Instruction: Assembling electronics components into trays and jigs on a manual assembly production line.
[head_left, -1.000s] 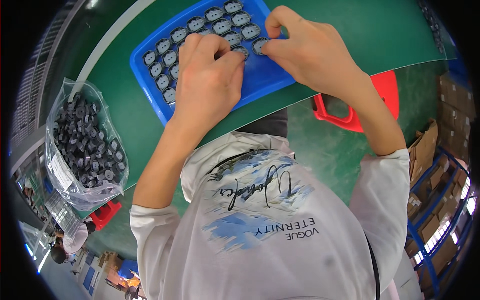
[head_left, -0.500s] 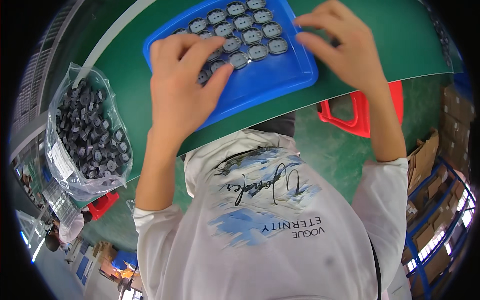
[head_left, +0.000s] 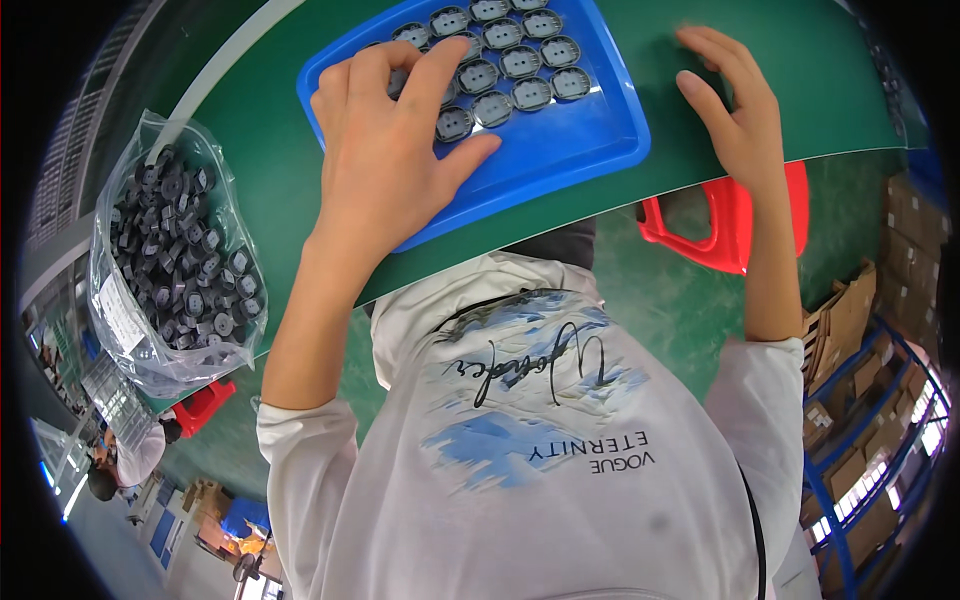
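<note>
A blue tray (head_left: pixel 560 140) lies on the green table, holding several rows of round grey plastic parts (head_left: pixel 521 62) with small holes in their faces. My left hand (head_left: pixel 385 155) is over the tray's left side, its fingers apart and its thumb stretched toward the bare front area. Some of the parts are hidden under those fingers, and I see nothing held in them. To the right of the tray, apart from it, my right hand (head_left: pixel 745 115) hovers over the table with thumb and fingers apart and nothing between them.
A clear plastic bag (head_left: pixel 150 368) full of dark grey parts (head_left: pixel 185 260) stands at the left on the green table (head_left: pixel 275 210). A red stool (head_left: pixel 735 225) is below the table's front edge at the right. Blue shelving (head_left: pixel 840 520) with cardboard stands farther right.
My right hand has moved away from the tray's right edge, to the right. The tray has shifted slightly right, and my left hand has moved right over it.
</note>
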